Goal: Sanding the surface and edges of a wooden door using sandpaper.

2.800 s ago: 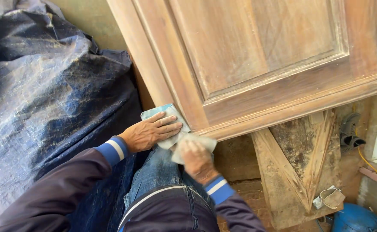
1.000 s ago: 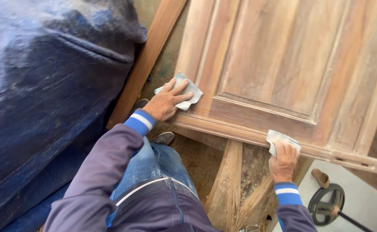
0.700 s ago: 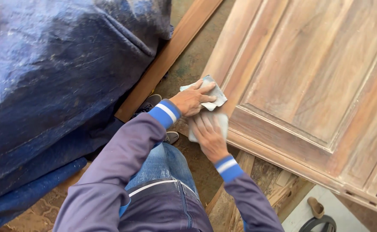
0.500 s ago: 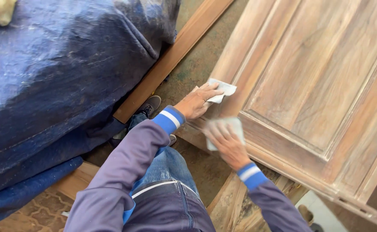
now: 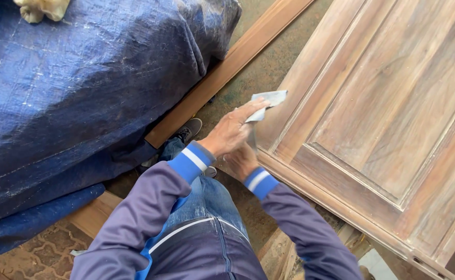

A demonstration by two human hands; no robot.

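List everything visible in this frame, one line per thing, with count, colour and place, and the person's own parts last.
Panelled wooden door: one, pale brown, right side, lying tilted.
Sandpaper sheet: one seen, grey, at the door's left edge under the fingers.
Tarpaulin: one, blue, dusty, upper left, draped over something bulky.
Wooden plank: one, brown, running diagonally beside the tarpaulin.
Cloth lump: one, yellowish, top left on the tarpaulin.
Shoe: one, dark, below the plank.
Left hand: pressing the sandpaper sheet to the door.
Right hand: mostly hidden under the left hand; its grip cannot be told.
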